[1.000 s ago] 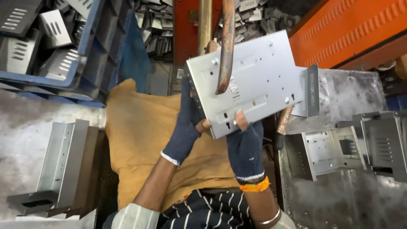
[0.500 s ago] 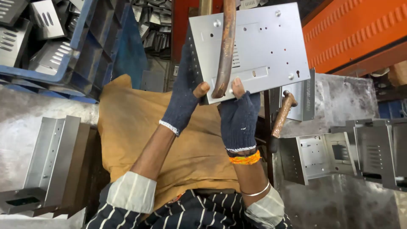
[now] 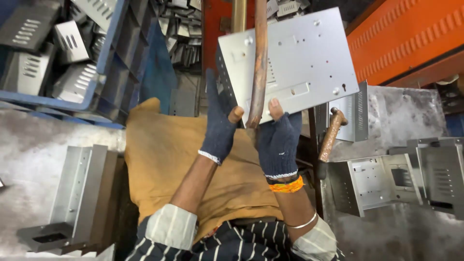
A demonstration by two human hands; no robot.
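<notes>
I am looking down into a metal workshop with grey, dusty work surfaces and an orange machine body (image 3: pixel 411 38) at the upper right. Going from the left: a blue crate (image 3: pixel 72 72) is holding slotted sheet-metal parts, and below it a folded grey bracket (image 3: pixel 72 193) is lying on the tabletop. A tan cloth (image 3: pixel 164 164) is covering the lap at centre. The left hand (image 3: pixel 220 125), in a dark fingerless glove, is pressing its grip flat against the left edge of a grey perforated metal panel (image 3: pixel 299 53). The panel is being held up, tilted, behind a rusty vertical rod (image 3: pixel 258 63). The right hand (image 3: pixel 280 140), gloved too, is pinching the panel's lower edge, thumb on its face. Further right, a wooden-handled hammer (image 3: pixel 331 135) is leaning near more punched brackets (image 3: pixel 382 179). I am judging that the panel could slip, since only its lower corner is being gripped, and bare fingertips could catch on sharp edges.
</notes>
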